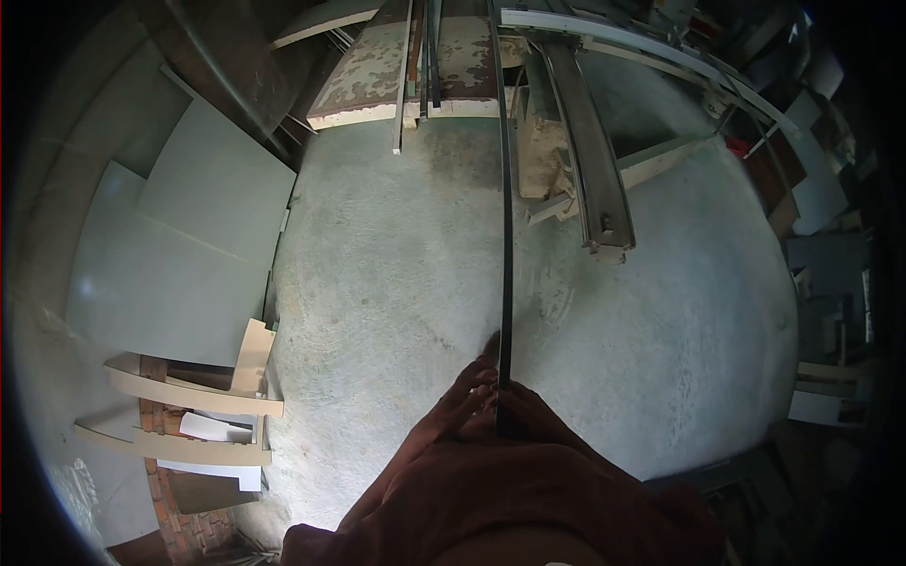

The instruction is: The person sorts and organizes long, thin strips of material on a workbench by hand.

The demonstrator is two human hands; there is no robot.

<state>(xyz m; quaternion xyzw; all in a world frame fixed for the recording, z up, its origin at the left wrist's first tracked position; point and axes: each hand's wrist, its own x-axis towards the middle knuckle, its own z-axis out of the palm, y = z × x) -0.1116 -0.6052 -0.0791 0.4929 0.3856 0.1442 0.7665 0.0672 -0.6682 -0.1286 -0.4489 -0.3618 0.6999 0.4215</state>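
Observation:
A long, thin, dark bar (506, 236), probably metal, runs straight away from my body toward the far worktop. Close to my waist, my left hand (468, 389) is closed at the bar's near end, its fingers against the left side. My right hand (530, 407) is closed around the same end from the right, just beside the left one. Both hands are in shadow, so the exact finger positions are hard to make out. The bar's far end passes beyond the top edge of the view.
Ahead stands a worn worktop (363, 85) with narrow metal strips on it. A heavy channel beam (590, 151) juts toward me at right. Large grey sheets (179, 255) lean at left above curved beige panels (203, 391). Pale concrete floor (396, 255) lies between.

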